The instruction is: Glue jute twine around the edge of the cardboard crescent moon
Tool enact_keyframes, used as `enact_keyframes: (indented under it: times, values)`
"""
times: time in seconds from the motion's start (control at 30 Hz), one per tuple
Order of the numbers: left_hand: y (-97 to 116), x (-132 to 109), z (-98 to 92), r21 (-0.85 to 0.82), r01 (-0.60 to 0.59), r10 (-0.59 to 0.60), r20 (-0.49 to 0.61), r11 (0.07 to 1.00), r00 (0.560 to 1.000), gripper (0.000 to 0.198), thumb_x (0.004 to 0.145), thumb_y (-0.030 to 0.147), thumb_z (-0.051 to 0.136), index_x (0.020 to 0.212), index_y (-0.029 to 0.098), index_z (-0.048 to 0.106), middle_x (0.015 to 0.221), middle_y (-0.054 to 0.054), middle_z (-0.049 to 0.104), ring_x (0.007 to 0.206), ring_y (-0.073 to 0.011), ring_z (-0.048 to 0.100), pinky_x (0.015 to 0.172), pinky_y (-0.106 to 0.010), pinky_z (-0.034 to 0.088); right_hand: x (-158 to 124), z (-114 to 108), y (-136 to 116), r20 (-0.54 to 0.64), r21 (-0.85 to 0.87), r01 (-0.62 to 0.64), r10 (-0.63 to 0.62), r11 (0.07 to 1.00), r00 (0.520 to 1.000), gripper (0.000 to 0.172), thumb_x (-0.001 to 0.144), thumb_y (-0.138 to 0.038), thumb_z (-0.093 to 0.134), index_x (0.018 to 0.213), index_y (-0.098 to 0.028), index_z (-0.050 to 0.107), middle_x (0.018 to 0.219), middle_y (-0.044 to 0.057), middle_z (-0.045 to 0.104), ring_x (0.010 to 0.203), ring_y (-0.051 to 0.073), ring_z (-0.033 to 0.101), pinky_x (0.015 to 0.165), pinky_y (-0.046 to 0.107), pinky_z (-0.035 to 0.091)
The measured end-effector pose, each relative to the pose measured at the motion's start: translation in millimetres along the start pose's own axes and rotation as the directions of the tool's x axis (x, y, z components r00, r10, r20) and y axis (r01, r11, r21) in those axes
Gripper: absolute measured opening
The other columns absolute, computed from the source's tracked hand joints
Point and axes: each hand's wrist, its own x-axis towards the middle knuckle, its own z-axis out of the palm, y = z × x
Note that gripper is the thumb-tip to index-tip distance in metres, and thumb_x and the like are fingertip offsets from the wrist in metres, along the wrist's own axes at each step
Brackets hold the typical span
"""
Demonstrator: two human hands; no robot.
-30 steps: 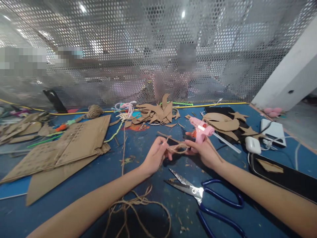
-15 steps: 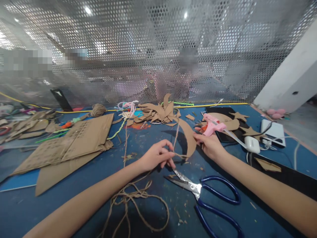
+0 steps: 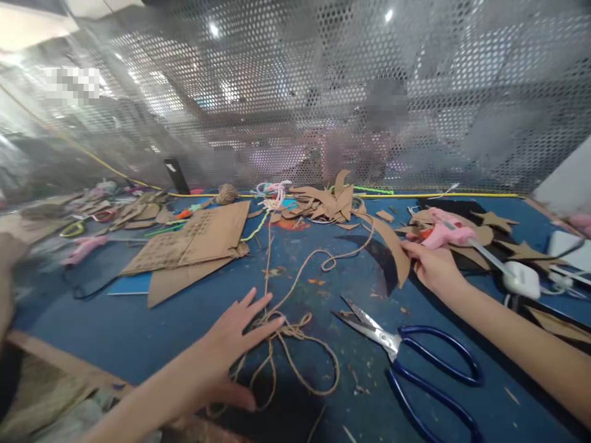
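Observation:
My left hand (image 3: 231, 344) lies low over the blue table with fingers stretched out and apart, its fingertips on a loose tangle of brown twine (image 3: 295, 344). The twine runs from there up across the table towards a curved cardboard strip (image 3: 392, 246). My right hand (image 3: 431, 267) pinches the lower end of that strip and holds it tilted above the table. A pink glue gun (image 3: 446, 234) lies just behind my right hand. Blue-handled scissors (image 3: 415, 357) lie shut between my two forearms.
Flattened cardboard (image 3: 194, 246) lies at left of centre, and a heap of cardboard offcuts (image 3: 327, 203) sits at the back. A twine ball (image 3: 227, 194) rests near the perforated metal screen (image 3: 295, 92). White chargers and cables (image 3: 521, 280) lie at right. Scraps litter the far left.
My left hand let go of the twine near the strip, dropped down and left, and opened flat on the twine tangle. The view swung left. My right hand still holds the strip.

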Motion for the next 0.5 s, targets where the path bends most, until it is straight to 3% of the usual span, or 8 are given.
enact_keyframes:
  times: [0.1,0.17,0.23,0.3,0.37,0.43,0.47,0.5]
  values:
    - [-2,-2,34.0,0.021,0.005,-0.002,-0.142,1.0,0.99,0.035,0.09,0.048,0.051,0.116,0.029,0.062,0.133,-0.009,0.055,0.133,-0.0329,0.039,0.109,-0.054,0.03,1,-1,2,-0.013,0.011,0.001,-0.001,1.0,1.0,0.05,0.037,-0.004,0.082,0.073,-0.024,0.054,0.064,-0.008,0.064,0.051,0.009,0.057,0.045,0.018,0.049]
    - [-4,8,37.4,0.0,-0.013,0.012,-0.211,1.0,0.978,0.032,0.098,0.037,0.037,0.097,0.023,0.065,0.105,-0.006,0.066,0.108,-0.0214,0.058,0.096,-0.036,0.045,2,-2,3,-0.019,0.011,0.001,0.0,1.0,1.0,0.051,0.037,-0.004,0.081,0.075,-0.025,0.053,0.066,-0.008,0.065,0.052,0.01,0.058,0.046,0.018,0.049]
    - [-14,26,22.0,0.005,-0.017,0.017,-0.251,1.0,0.968,0.034,0.098,0.038,0.034,0.092,0.02,0.063,0.087,-0.004,0.065,0.083,-0.0164,0.062,0.075,-0.026,0.05,2,-3,4,-0.016,0.004,-0.003,0.003,1.0,1.0,0.05,0.039,-0.004,0.082,0.075,-0.023,0.054,0.066,-0.008,0.064,0.052,0.01,0.058,0.047,0.019,0.05]
    - [-29,51,-9.4,0.047,0.07,-0.052,-0.313,0.996,0.948,0.033,0.097,0.037,0.034,0.097,0.02,0.061,0.087,-0.003,0.063,0.074,-0.015,0.061,0.068,-0.025,0.05,3,-3,4,-0.012,-0.008,-0.009,0.008,1.0,1.0,0.044,0.045,-0.005,0.083,0.076,-0.02,0.055,0.067,-0.006,0.064,0.053,0.01,0.058,0.049,0.02,0.05]
    - [-44,80,-47.3,0.082,0.226,-0.153,-0.514,0.971,0.844,0.028,0.096,0.032,0.036,0.1,0.017,0.06,0.091,-0.006,0.063,0.087,-0.0205,0.062,0.08,-0.033,0.051,2,-2,4,-0.014,-0.025,-0.012,0.012,1.0,1.0,0.029,0.062,-0.01,0.079,0.08,-0.016,0.057,0.07,-0.005,0.062,0.054,0.008,0.057,0.05,0.021,0.05]
    - [-48,111,-78.2,0.068,0.368,-0.204,-0.731,0.928,0.651,0.027,0.09,0.021,0.042,0.112,0.013,0.056,0.111,-0.014,0.06,0.113,-0.0315,0.053,0.097,-0.049,0.042,-1,1,3,-0.017,-0.035,0.0,0.0,0.999,1.0,0.012,0.078,-0.013,0.069,0.084,-0.013,0.058,0.074,-0.004,0.061,0.056,0.007,0.056,0.05,0.02,0.049]
    - [-45,125,-87.2,0.063,0.383,-0.189,-0.788,0.922,0.585,0.034,0.087,0.017,0.044,0.12,0.01,0.052,0.124,-0.017,0.055,0.127,-0.0357,0.042,0.106,-0.056,0.032,-3,2,3,-0.016,-0.037,0.013,-0.014,0.999,1.0,0.011,0.079,-0.013,0.068,0.084,-0.013,0.058,0.074,-0.004,0.06,0.056,0.006,0.056,0.05,0.019,0.049]
    - [-38,139,-90.8,0.059,0.343,-0.158,-0.805,0.937,0.571,0.04,0.085,0.014,0.045,0.125,0.008,0.048,0.135,-0.019,0.047,0.137,-0.0378,0.028,0.112,-0.058,0.02,-6,4,2,-0.012,-0.036,0.031,-0.031,0.999,0.999,0.017,0.075,-0.013,0.072,0.084,-0.013,0.057,0.074,-0.004,0.06,0.055,0.006,0.056,0.049,0.019,0.048]
